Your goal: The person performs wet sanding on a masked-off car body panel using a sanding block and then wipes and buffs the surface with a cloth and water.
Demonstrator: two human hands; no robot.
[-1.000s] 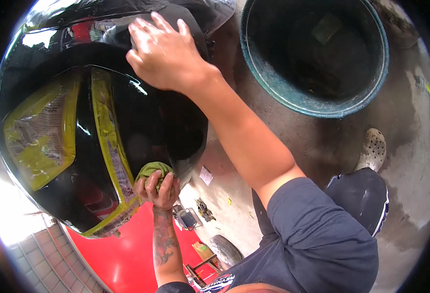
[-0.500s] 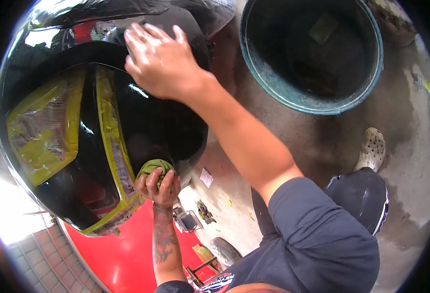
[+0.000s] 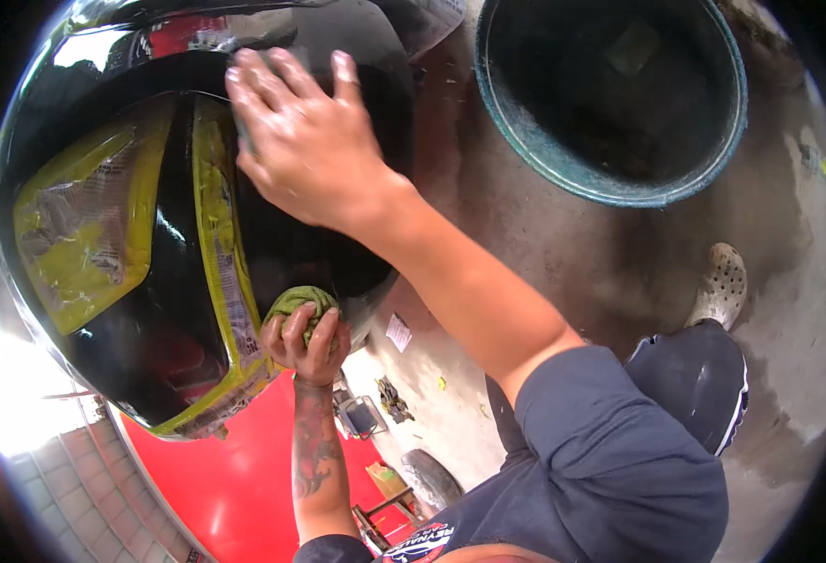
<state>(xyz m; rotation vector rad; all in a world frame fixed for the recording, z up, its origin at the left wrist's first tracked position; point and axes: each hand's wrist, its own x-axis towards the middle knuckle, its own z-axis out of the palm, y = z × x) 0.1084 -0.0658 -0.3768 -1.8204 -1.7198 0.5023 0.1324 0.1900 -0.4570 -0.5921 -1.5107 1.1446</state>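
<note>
A glossy black curved car panel (image 3: 310, 246), probably a bumper, fills the left side. Its recesses are masked with printed paper and yellow tape (image 3: 42, 272). My left hand (image 3: 306, 340) is closed around a bunched green cloth (image 3: 293, 298), held against the panel's lower edge. Higher up, my right hand (image 3: 310, 150) lies flat on the wet-looking black surface, its fingers stretched out and slightly apart. A greyish edge shows beside its fingers; whether a thin pad lies under the palm, I cannot tell.
A large round dark green tub (image 3: 610, 188) stands on the wet concrete floor (image 3: 563, 272) at upper right, with a pale block inside. My shoe (image 3: 721, 286) is below it. A red surface (image 3: 216, 497), a tyre-like dark object (image 3: 432, 479) and a paper scrap (image 3: 398, 332) lie lower down.
My right hand has slid a little down the panel, toward me. My left hand keeps its hold on the green cloth. The view has shifted slightly.
</note>
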